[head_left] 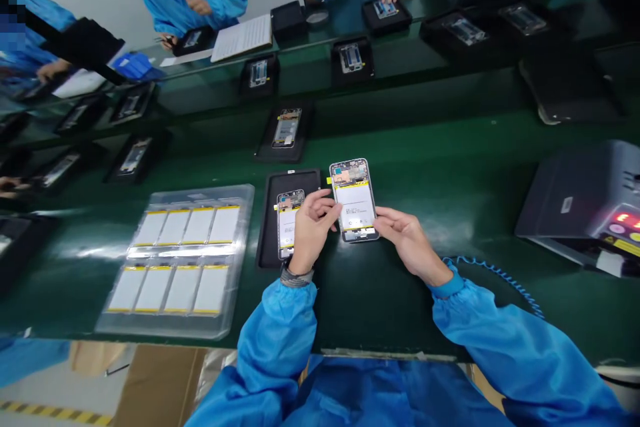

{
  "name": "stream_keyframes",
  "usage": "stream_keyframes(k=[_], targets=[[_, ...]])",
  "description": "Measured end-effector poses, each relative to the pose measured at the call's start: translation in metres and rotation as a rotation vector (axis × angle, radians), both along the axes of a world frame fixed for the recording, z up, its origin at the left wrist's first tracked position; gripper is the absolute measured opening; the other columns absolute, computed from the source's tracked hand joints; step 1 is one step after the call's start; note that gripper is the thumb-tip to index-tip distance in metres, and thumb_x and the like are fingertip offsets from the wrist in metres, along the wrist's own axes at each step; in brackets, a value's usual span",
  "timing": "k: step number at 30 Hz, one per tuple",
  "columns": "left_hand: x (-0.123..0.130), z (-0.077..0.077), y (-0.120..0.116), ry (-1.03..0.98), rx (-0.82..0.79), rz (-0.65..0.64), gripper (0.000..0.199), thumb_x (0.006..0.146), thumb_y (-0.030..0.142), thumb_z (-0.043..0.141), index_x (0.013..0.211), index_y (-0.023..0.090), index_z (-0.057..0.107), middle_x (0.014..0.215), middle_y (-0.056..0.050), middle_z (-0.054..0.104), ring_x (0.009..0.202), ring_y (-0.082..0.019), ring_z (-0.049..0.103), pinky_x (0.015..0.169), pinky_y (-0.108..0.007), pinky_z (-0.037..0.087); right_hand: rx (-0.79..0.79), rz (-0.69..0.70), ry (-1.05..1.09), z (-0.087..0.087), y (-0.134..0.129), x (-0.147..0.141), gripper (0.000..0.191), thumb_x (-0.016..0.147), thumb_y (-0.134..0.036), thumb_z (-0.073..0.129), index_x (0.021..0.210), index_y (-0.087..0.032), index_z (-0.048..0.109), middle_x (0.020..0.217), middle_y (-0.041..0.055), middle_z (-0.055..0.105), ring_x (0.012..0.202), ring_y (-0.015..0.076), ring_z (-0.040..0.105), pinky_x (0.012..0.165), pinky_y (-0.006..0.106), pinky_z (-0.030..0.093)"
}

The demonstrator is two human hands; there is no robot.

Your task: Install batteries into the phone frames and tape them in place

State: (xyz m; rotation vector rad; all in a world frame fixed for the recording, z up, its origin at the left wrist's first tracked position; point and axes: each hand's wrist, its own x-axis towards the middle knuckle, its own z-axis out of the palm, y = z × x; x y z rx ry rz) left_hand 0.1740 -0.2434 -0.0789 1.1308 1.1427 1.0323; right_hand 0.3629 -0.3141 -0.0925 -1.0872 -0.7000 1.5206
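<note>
Between my two hands is an opened phone (354, 203), its circuit board showing at the top and a white battery with yellow edges below. My left hand (314, 223) grips its left edge, thumb across the battery's side. At the lower right edge, my right hand (407, 240) pinches the frame with thumb and fingers. A second opened phone (287, 223) lies in a black tray (269, 240), partly hidden behind my left hand. Left of it, a clear plastic tray (243, 260) holds two rows of white batteries (180, 287) with yellow edges.
Another black tray (263, 147) with an opened phone stands farther back. Co-workers in blue sit across the table, with more trayed phones before them. A dark machine (565, 207) with a red display stands at right. A blue coiled cord (505, 277) runs from my right wrist.
</note>
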Motion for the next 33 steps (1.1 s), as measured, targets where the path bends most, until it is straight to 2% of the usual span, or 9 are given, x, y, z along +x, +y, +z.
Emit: stream_keyframes(k=[2,4,9,11,15,18,25,33], targets=[[0.002,-0.002,-0.002,-0.044,-0.055,-0.092,0.045,0.082,0.041,0.08,0.116,0.014,0.066,0.093,-0.007,0.075,0.07,-0.014,0.065,0.055,-0.023,0.05,0.009,0.039,-0.007,0.001,0.002,0.001,0.038,0.075,-0.052,0.087,0.104,-0.029,0.076,0.099,0.0026,0.08,0.091,0.0267,0.076,0.097,0.046,0.056],[0.006,-0.005,-0.006,-0.053,-0.089,-0.156,0.038,0.086,0.041,0.076,0.111,0.013,0.068,0.095,-0.008,0.076,0.071,-0.015,0.067,0.059,-0.024,0.051,0.005,0.045,-0.021,0.001,0.005,0.003,0.038,0.075,-0.054,0.086,0.101,-0.029,0.074,0.099,0.0026,0.08,0.089,0.0261,0.076,0.091,0.044,0.058],[0.026,-0.008,-0.023,-0.059,-0.123,-0.276,0.035,0.085,0.042,0.077,0.103,0.014,0.066,0.095,-0.008,0.076,0.075,-0.016,0.068,0.061,-0.023,0.05,-0.026,-0.144,-0.116,-0.001,0.013,0.011,0.044,0.073,-0.062,0.084,0.097,-0.028,0.068,0.085,0.0016,0.078,0.072,0.0243,0.072,0.064,0.036,0.056],[0.034,-0.007,-0.029,-0.07,-0.145,-0.301,0.037,0.084,0.046,0.078,0.098,0.015,0.064,0.093,-0.008,0.076,0.076,-0.016,0.068,0.063,-0.023,0.05,-0.012,-0.174,-0.156,-0.001,0.011,0.012,0.044,0.074,-0.063,0.083,0.093,-0.027,0.065,0.082,0.002,0.076,0.068,0.0235,0.07,0.059,0.034,0.054],[0.045,-0.011,-0.037,-0.09,-0.178,-0.189,0.043,0.087,0.055,0.072,0.103,0.015,0.066,0.098,-0.007,0.076,0.084,-0.019,0.069,0.072,-0.026,0.052,0.029,-0.149,-0.22,0.0,0.002,0.002,0.042,0.08,-0.063,0.078,0.095,-0.027,0.064,0.082,0.0023,0.075,0.07,0.0225,0.069,0.058,0.033,0.052],[0.048,-0.016,-0.04,0.003,-0.153,-0.101,0.047,0.091,0.058,0.067,0.107,0.014,0.07,0.1,-0.008,0.075,0.089,-0.02,0.068,0.075,-0.027,0.052,0.09,-0.146,-0.283,-0.002,-0.005,-0.008,0.039,0.087,-0.059,0.073,0.099,-0.024,0.064,0.083,0.0024,0.074,0.068,0.0191,0.066,0.06,0.031,0.051],[0.05,-0.015,-0.043,0.104,-0.08,-0.071,0.046,0.089,0.057,0.067,0.101,0.013,0.07,0.092,-0.007,0.073,0.081,-0.018,0.063,0.069,-0.026,0.049,0.129,-0.18,-0.274,-0.004,-0.007,-0.013,0.036,0.088,-0.053,0.074,0.099,-0.02,0.063,0.077,0.0016,0.07,0.064,0.0149,0.061,0.056,0.026,0.045],[0.055,-0.012,-0.048,0.168,0.001,-0.006,0.039,0.093,0.05,0.066,0.107,0.013,0.07,0.103,-0.01,0.075,0.094,-0.022,0.068,0.081,-0.03,0.051,0.079,-0.191,-0.273,-0.002,-0.007,-0.015,0.04,0.086,-0.057,0.074,0.089,-0.02,0.059,0.068,-0.0005,0.066,0.053,0.0112,0.051,0.048,0.023,0.037]])
